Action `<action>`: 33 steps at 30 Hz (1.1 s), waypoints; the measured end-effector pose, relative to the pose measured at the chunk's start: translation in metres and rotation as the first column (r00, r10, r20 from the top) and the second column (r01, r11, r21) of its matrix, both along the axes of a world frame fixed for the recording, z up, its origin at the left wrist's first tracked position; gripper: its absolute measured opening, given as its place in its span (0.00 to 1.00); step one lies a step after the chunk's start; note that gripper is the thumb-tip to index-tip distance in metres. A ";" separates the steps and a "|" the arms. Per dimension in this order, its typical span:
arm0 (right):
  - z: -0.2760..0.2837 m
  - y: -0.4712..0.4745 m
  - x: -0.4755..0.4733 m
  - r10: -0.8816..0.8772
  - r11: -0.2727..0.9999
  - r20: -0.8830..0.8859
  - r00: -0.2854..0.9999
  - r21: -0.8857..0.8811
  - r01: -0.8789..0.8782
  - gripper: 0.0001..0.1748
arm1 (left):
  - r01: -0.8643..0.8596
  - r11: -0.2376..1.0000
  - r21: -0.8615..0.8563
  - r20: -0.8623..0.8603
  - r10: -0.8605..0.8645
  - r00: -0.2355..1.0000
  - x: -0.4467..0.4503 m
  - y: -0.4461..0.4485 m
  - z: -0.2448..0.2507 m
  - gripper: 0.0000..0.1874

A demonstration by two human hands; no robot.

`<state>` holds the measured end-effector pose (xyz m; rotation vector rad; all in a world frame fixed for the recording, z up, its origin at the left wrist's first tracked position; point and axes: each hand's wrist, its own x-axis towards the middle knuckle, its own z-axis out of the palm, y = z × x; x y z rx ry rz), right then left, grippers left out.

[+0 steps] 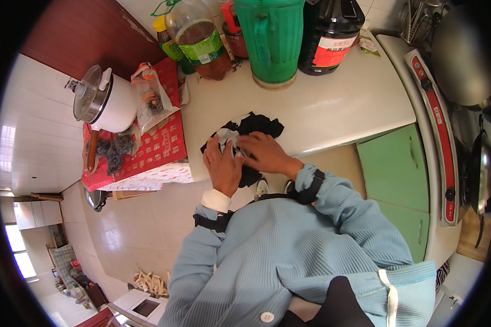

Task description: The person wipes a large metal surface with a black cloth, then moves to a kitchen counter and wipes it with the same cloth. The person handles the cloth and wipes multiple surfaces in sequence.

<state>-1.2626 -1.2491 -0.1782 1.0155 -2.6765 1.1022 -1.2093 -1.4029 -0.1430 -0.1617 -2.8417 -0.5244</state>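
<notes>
A crumpled black cloth garment with white patches [262,123] lies on the pale countertop, its lower part hanging over the front edge. On its left part rests my left hand [223,165], palm down with the fingers spread. My right hand [266,152] lies across the cloth just to the right, slightly blurred, its fingertips close to those of my left. Whether the right fingers pinch any fabric is hidden.
Behind the cloth stand a green plastic pitcher [275,45], a large plastic bottle of brown liquid [200,45] and a dark jug [331,36]. A white lidded saucepan [116,102] stands left on a red mat [163,141]. A gas stove [435,135] is at right.
</notes>
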 end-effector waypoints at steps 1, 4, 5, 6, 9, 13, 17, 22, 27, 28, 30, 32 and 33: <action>-0.002 0.013 -0.011 -0.029 0.995 -0.005 1.000 -0.091 0.028 0.25 | -0.001 0.998 -0.066 -0.066 -0.003 0.998 -0.005 0.005 0.000 0.20; -0.008 0.064 -0.037 -0.310 0.948 -0.069 0.948 -0.100 0.303 0.23 | 0.080 0.993 -0.091 0.055 -0.075 0.996 -0.019 0.023 -0.009 0.31; -0.010 0.083 -0.041 -0.362 0.932 -0.129 0.923 -0.022 0.362 0.23 | 0.106 0.973 -0.205 0.103 -0.087 0.991 -0.021 0.026 -0.013 0.34; -0.011 0.097 -0.044 -0.389 0.916 -0.141 0.910 0.044 0.398 0.24 | 0.115 0.975 -0.189 0.036 -0.111 0.993 -0.023 0.022 -0.015 0.35; -0.019 0.120 -0.044 -0.415 0.857 -0.178 0.892 0.253 0.449 0.26 | 0.170 0.968 -0.183 0.061 -0.161 0.985 -0.028 -0.002 -0.021 0.36; -0.025 0.122 -0.042 -0.403 0.858 -0.243 0.882 0.234 0.457 0.26 | -0.106 0.965 -0.240 0.072 0.127 0.989 -0.025 -0.017 -0.023 0.35; -0.026 0.120 -0.043 -0.422 0.858 -0.249 0.872 0.200 0.473 0.26 | -0.184 0.973 -0.142 0.139 0.204 0.969 -0.024 0.026 -0.024 0.39; -0.026 0.123 -0.041 -0.381 0.875 -0.280 0.881 0.199 0.442 0.25 | 0.440 0.875 -0.200 0.323 -0.365 0.873 -0.019 0.047 -0.008 0.50; -0.024 0.120 -0.037 -0.207 0.924 -0.292 0.934 0.256 0.285 0.24 | 0.444 0.833 -0.331 0.261 -0.371 0.891 -0.020 0.022 0.002 0.48; -0.024 0.118 -0.036 -0.157 0.934 -0.282 0.947 0.270 0.235 0.25 | 0.411 0.859 -0.305 0.283 -0.331 0.900 -0.019 0.018 0.002 0.46; -0.022 0.115 -0.033 -0.130 0.933 -0.275 0.952 0.292 0.212 0.25 | 0.326 0.914 -0.240 0.221 -0.275 0.936 -0.022 0.017 0.001 0.44; -0.020 0.113 -0.030 -0.128 0.939 -0.268 0.955 0.279 0.204 0.26 | 0.220 0.959 -0.181 0.223 -0.178 0.959 -0.025 0.022 -0.001 0.44; -0.018 0.112 -0.030 -0.132 0.937 -0.254 0.958 0.283 0.205 0.26 | 0.226 0.959 -0.170 0.166 -0.199 0.966 -0.028 0.026 -0.001 0.44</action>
